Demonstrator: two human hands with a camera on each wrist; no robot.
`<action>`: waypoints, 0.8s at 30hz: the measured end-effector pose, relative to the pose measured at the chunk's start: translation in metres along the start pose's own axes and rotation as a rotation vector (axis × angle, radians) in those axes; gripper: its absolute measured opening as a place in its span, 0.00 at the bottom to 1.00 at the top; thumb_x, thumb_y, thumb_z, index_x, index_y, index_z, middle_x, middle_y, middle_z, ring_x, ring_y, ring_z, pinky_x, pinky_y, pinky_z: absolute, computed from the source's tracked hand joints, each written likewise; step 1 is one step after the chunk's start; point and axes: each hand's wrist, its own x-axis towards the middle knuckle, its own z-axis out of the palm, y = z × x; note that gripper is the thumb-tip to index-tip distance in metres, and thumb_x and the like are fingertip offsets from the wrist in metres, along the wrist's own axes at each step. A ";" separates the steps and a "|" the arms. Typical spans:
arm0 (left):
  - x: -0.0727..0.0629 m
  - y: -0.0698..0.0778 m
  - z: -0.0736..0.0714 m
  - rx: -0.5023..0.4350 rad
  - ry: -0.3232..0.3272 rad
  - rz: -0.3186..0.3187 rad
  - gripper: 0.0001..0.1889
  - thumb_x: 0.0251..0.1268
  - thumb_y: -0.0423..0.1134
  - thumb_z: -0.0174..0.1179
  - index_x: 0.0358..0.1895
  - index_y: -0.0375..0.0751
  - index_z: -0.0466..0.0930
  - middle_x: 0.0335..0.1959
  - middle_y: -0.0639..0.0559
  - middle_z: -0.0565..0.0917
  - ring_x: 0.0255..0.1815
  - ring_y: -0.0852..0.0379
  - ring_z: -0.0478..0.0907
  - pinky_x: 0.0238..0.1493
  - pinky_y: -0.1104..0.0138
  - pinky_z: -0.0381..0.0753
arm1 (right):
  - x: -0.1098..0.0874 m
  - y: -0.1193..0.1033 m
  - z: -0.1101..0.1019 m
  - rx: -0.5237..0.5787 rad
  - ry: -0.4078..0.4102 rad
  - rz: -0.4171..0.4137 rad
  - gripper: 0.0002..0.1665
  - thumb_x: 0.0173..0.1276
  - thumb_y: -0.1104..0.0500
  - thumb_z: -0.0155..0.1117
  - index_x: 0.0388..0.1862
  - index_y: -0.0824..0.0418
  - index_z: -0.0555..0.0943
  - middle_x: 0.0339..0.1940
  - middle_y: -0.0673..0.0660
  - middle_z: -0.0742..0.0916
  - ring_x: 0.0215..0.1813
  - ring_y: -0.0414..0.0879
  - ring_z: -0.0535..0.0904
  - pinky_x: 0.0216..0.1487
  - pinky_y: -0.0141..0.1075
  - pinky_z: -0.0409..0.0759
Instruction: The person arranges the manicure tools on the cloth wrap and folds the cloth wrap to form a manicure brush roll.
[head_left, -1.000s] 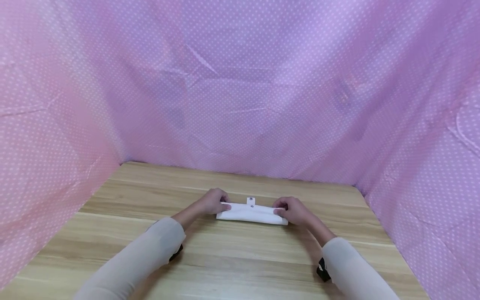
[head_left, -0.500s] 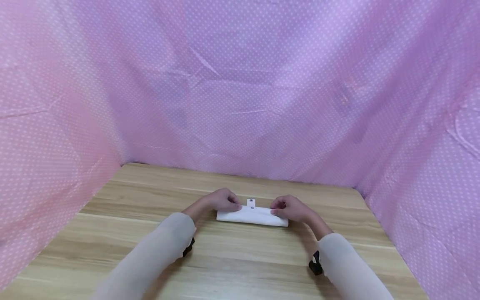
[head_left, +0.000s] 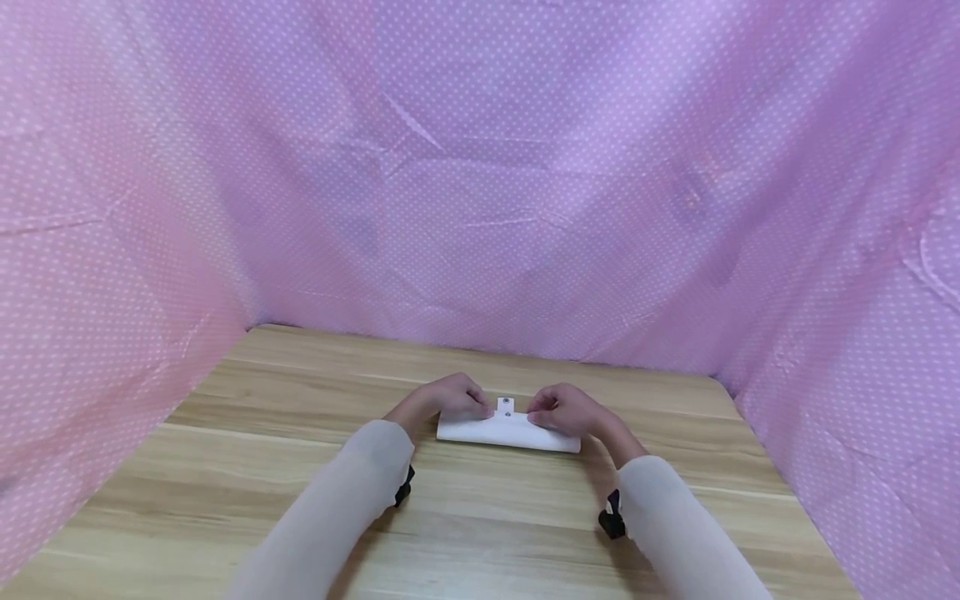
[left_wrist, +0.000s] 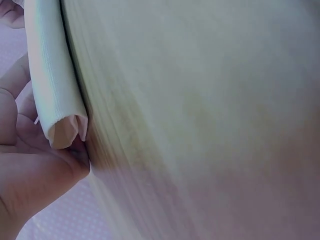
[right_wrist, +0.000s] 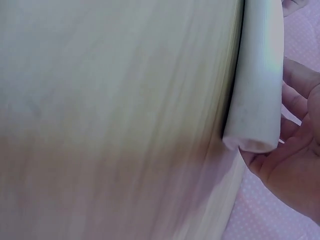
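Observation:
A white rolled-up pouch [head_left: 501, 432] lies crosswise on the wooden table, its snap tab [head_left: 506, 404] with metal studs standing out at the middle of the far edge. My left hand [head_left: 459, 396] grips its far edge just left of the tab, thumb toward the near side. Right of the tab, my right hand [head_left: 567, 408] pinches the same edge between thumb and fingers. In the left wrist view, the roll [left_wrist: 52, 65] shows a hollow, layered end beside the palm. The right wrist view has the roll's other end [right_wrist: 255, 100] curled inward. Some fingertips are hidden behind the roll.
The wooden table [head_left: 480, 517] extends around the pouch. Pink polka-dot cloth [head_left: 480, 225] hangs behind it and along both sides. Beige sleeves [head_left: 330, 508] cover both forearms, with a dark strap [head_left: 612, 515] under the right one.
Both hands have slid inward along the far edge toward the tab, the left one further. The pouch's top, wavy earlier, now looks smoother and rounder. It stays in nearly the same place.

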 end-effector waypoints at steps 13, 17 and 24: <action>0.009 -0.005 -0.006 0.011 -0.009 0.001 0.11 0.64 0.49 0.72 0.44 0.50 0.92 0.49 0.58 0.87 0.55 0.57 0.78 0.68 0.54 0.70 | 0.026 -0.016 0.011 0.010 0.040 0.043 0.13 0.74 0.58 0.65 0.52 0.63 0.85 0.41 0.52 0.87 0.45 0.45 0.80 0.52 0.43 0.78; 0.009 -0.006 -0.008 -0.026 -0.009 0.011 0.11 0.63 0.48 0.73 0.44 0.49 0.92 0.48 0.57 0.87 0.55 0.57 0.79 0.68 0.53 0.70 | 0.036 -0.018 0.015 -0.017 0.057 0.035 0.13 0.73 0.59 0.66 0.52 0.65 0.86 0.40 0.52 0.87 0.45 0.44 0.80 0.53 0.43 0.79; 0.010 -0.009 -0.011 -0.065 -0.020 0.015 0.09 0.62 0.46 0.73 0.42 0.49 0.93 0.47 0.58 0.88 0.54 0.58 0.79 0.66 0.55 0.71 | 0.046 -0.020 0.020 -0.032 0.084 0.041 0.09 0.70 0.59 0.70 0.45 0.64 0.87 0.34 0.51 0.86 0.40 0.42 0.78 0.46 0.39 0.78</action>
